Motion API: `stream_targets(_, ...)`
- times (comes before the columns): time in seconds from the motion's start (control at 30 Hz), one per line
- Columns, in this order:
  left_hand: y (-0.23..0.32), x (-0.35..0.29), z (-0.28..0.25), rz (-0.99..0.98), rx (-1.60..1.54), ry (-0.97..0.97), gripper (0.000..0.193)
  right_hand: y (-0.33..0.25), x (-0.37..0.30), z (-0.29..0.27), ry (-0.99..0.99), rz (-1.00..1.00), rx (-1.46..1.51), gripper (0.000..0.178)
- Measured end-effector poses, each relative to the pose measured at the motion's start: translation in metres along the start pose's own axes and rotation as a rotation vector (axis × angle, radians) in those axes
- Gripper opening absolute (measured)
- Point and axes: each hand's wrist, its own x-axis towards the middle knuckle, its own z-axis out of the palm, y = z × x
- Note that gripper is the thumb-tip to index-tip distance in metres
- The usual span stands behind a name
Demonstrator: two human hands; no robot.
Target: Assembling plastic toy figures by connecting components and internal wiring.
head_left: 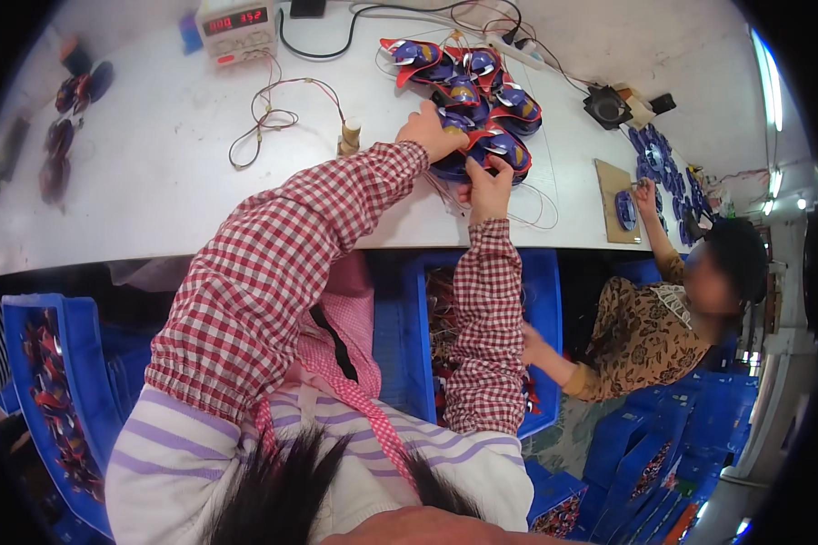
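Note:
A pile of blue-and-red plastic shells [519, 106] with white and yellowish parts and thin wires lies on the white table in front of me. My left hand [432, 133] reaches in from the left, its fingers closed on a shell at the near side of the pile. My right hand [488, 189], just nearer to me, has its thumb and fingers bent together at the edge of a blue-and-red plastic shell [504, 150]. The fingertips partly cover what they grip. Thin pale wires trail from the pile beside my right hand.
A power supply [236, 32] with a red display stands at the back left, its leads reaching a small tan cylinder [349, 139]. Blue crates [543, 336] stand below the table edge. At the right, a co-worker [654, 318] handles a round blue part [625, 210] on a brown board.

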Motion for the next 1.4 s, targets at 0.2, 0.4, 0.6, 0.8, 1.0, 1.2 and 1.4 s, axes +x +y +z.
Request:
stream_targets(0.2, -0.002, -0.028, -0.007, -0.035, -0.378, 0.114, 0.086, -0.012, -0.008, -0.029, -0.054, 0.059, 0.043, 0.039)
stream_targets(0.4, -0.007, -0.072, -0.04, 0.085, -1.051, -0.248, 0.068, -0.005, -0.008, -0.058, -0.178, 0.128, 0.405, 0.032)
stream_targets(0.6, 0.0, -0.141, -0.1, 0.358, -1.354, -0.341, 0.05, -0.022, -0.031, -0.075, -0.368, 0.054, 0.608, 0.03)
stream_targets(0.8, -0.049, -0.221, -0.177, 0.575, -1.136, -0.039, 0.063, -0.049, -0.078, -0.052, -0.439, -0.057, 0.431, 0.031)
stream_targets(1.0, -0.128, -0.268, -0.23, 0.497, -0.778, 0.343, 0.068, -0.043, -0.12, 0.019, -0.744, 0.069, 0.214, 0.026)
stream_targets(1.2, -0.233, -0.241, -0.253, 0.15, -0.659, 0.6, 0.063, -0.012, -0.132, 0.106, -0.869, 0.259, 0.242, 0.02)
stream_targets(1.4, -0.28, -0.21, -0.264, -0.018, -0.388, 0.723, 0.063, 0.017, -0.131, 0.146, -0.747, 0.494, 0.409, 0.017)
